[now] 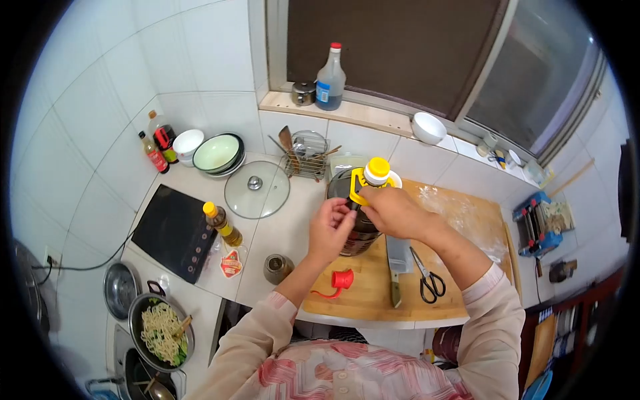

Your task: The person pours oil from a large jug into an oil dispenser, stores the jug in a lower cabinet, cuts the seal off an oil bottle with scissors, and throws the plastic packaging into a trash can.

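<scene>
A large dark bottle (361, 241) with a yellow cap (379, 167) and a yellow handle (356, 189) stands at the back of the wooden board. My right hand (395, 212) is closed around the handle area. On the bottle's left side, my left hand (331, 230) has its fingers pinched together near the handle; a small dark thing shows at the fingertips, too small to name. Below my hands lies a red cap with a strap (342, 279). A cleaver (399, 260) and black-handled scissors (430, 280) lie just right of the bottle.
The wooden board (327, 307) carries crumpled clear plastic (460, 217) on its right. Leftward are a small jar (278, 268), an oil bottle (223, 225), a glass lid (257, 189) and an induction cooker (175, 230). A pan of noodles (161, 333) sits at lower left.
</scene>
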A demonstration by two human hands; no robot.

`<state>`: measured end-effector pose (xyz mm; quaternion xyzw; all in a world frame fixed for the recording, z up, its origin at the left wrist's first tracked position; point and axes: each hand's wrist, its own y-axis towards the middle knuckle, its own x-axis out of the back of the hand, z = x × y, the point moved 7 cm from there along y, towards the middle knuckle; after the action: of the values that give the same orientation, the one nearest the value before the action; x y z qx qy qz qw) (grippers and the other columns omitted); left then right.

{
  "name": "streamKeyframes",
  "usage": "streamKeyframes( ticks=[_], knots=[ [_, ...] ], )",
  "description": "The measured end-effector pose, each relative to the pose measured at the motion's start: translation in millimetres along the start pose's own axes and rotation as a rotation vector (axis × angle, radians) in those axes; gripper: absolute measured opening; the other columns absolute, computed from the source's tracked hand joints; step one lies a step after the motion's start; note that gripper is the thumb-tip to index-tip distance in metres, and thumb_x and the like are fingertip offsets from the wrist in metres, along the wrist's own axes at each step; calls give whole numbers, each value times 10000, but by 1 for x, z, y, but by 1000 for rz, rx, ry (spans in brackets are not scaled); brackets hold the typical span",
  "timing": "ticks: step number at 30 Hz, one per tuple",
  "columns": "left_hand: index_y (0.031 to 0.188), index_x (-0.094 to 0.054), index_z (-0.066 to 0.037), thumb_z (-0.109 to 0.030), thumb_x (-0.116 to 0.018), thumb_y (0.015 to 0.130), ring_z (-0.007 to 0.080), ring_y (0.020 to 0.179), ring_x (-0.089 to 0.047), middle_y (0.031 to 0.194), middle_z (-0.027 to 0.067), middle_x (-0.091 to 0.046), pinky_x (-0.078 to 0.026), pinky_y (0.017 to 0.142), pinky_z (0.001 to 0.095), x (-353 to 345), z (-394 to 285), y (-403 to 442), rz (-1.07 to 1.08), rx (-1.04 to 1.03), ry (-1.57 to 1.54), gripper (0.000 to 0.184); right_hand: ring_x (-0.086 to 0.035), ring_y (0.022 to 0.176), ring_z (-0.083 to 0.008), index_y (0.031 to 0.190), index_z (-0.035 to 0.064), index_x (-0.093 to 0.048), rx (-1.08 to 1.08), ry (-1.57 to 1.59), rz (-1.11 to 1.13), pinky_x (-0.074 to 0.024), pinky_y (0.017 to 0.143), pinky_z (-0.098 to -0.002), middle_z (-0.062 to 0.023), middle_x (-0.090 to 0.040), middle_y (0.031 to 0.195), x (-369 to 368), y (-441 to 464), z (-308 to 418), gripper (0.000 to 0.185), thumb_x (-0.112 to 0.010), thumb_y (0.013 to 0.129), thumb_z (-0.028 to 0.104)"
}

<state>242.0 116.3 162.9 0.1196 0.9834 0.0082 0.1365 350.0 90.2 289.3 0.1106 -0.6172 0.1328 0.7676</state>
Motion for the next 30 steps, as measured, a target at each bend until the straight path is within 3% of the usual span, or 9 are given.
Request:
streamKeyframes(
  ticks=[2, 3, 7, 12, 15, 22, 25, 28, 30],
  knots=[
    [1200, -485, 10, -273, -718, 795, 305, 1033, -567, 1155, 166, -550, -477, 874, 411, -17, -43, -14, -124, -653, 775, 546, -611, 793, -420, 889, -11, -585, 104, 179, -61, -492, 718, -468, -234, -633, 820, 4, 7, -6, 192, -626, 825, 166],
    [1274, -468, -15, -313, -770, 702, 363, 1211, -413, 1290, 183, -450, -324, 1030, 495, -25, -43, -7, -107, -622, 798, 713, -611, 801, -421, 899, -18, -600, 188, 184, -101, -490, 714, -466, -234, -639, 827, 12, 10, -6, 231, -620, 832, 201],
    [1262, -504, -91, -383, -712, 720, 338, 1248, -382, 1300, 143, -464, -263, 1048, 526, -50, -28, 31, -207, -725, 1129, 650, -593, 751, -403, 842, -14, -581, 313, 203, -128, -469, 664, -445, -232, -615, 796, 15, 17, -10, 272, -594, 864, 257],
    [1181, -536, -126, -351, -689, 735, 276, 1246, -418, 1295, 30, -507, -276, 1042, 507, -56, -24, 36, -239, -596, 968, 522, -588, 684, -404, 797, -7, -571, 330, 273, -139, -460, 631, -447, -223, -602, 720, 20, -3, -11, 301, -612, 862, 285],
    [1173, -539, -123, -292, -706, 732, 269, 1169, -497, 1213, 52, -564, -267, 1047, 504, -56, -37, 6, -386, -669, 794, 501, -593, 661, -389, 812, -3, -592, 403, 306, -139, -458, 604, -432, -215, -594, 688, 30, -17, -2, 272, -633, 855, 262],
    [1179, -547, -107, -304, -710, 733, 270, 1185, -483, 1203, 68, -561, -279, 1046, 484, -58, -61, -47, -509, -620, 855, 514, -574, 549, -358, 869, 5, -632, 643, 234, -196, -458, 521, -391, -184, -582, 628, 58, -50, 39, 216, -688, 828, 210],
    [1133, -552, -62, -283, -762, 664, 338, 1155, -492, 1170, 108, -572, -360, 989, 474, -58, -94, -87, -641, -799, 903, 560, -608, 611, -377, 831, 14, -619, 707, 154, -136, -475, 552, -439, -195, -604, 656, 79, -76, 75, 218, -670, 830, 226],
    [1082, -552, -29, -246, -800, 598, 385, 1136, -485, 1119, 200, -556, -373, 972, 485, -53, -129, -142, -794, -878, 632, 586, -575, 509, -288, 836, -2, -598, 813, 223, -202, -412, 472, -341, -159, -565, 599, 103, -117, 124, 150, -714, 798, 86],
    [1036, -564, 5, -296, -813, 579, 367, 1109, -477, 1055, 186, -556, -330, 996, 496, -56, -150, -176, -880, -863, 610, 601, -508, 593, -226, 889, -1, -611, 857, 31, -316, -415, 577, -325, -141, -565, 691, 113, -151, 142, 159, -724, 805, 73]
  ],
)
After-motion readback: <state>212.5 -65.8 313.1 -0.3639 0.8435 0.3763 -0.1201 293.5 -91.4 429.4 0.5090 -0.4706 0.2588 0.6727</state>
